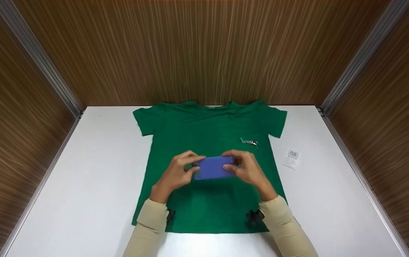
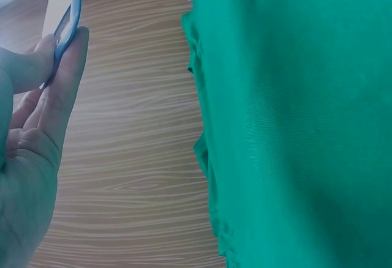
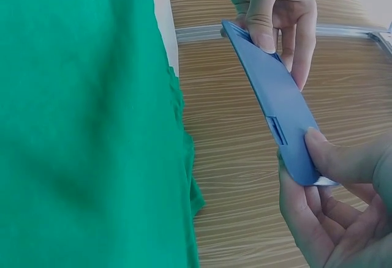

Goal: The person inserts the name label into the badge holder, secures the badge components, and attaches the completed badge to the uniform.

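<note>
A flat blue plastic ID card holder is held above the green T-shirt, with its long side running left to right in the head view. My left hand pinches its left end between thumb and fingers. At the other end, my right hand grips it with the thumb on the near face. In the right wrist view, a slot shows in one long edge of the card holder. A small badge clip with a clear strap lies on the shirt's chest, beyond my right hand.
The shirt lies spread on a white table, neck toward the back wall. A printed paper card rests on the table to the shirt's right. Wood-patterned panels enclose the back and both sides.
</note>
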